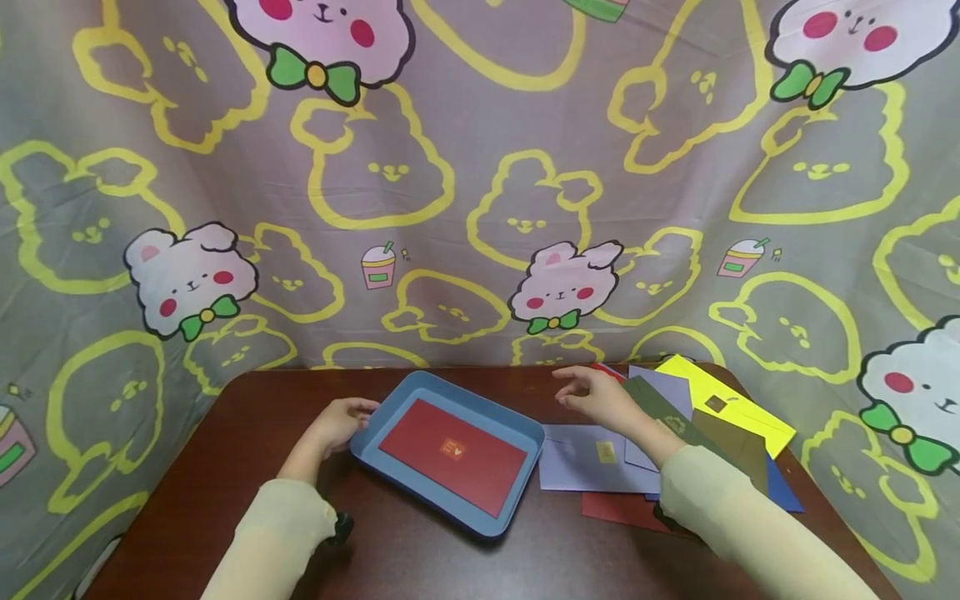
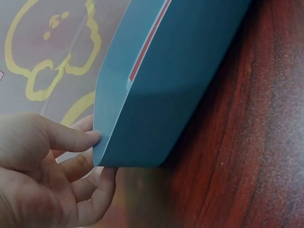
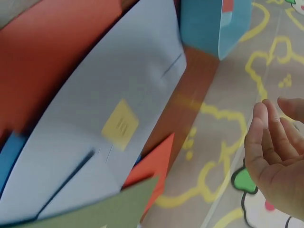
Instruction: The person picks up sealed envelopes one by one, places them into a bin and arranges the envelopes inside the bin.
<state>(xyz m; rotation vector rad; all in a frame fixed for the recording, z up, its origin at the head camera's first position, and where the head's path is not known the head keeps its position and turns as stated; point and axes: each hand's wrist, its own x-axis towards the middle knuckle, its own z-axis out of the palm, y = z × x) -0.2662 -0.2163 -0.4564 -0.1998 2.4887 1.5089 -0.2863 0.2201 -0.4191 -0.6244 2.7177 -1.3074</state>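
Observation:
A blue tray (image 1: 427,387) sits angled on the table, holding a flat red envelope (image 1: 480,477) with a small gold square label. At the tray's left end, my left hand (image 1: 335,427) pinches the rim. The left wrist view shows that thumb on the tray wall (image 2: 156,114), other fingers against its outer side and bottom edge. My right hand (image 1: 600,398) hovers above the pile at right, fingers loosely bent and holding nothing. Nearest below it lie a lavender envelope (image 1: 570,467) with a yellow label and a dark green envelope (image 1: 648,400).
The pile spreads across the table's right side: a yellow envelope (image 1: 750,414), an olive-brown one (image 1: 731,450), a blue one (image 1: 783,487) and a red one (image 1: 615,507), overlapping. A patterned curtain (image 1: 450,200) hangs behind the dark wooden table (image 1: 255,433).

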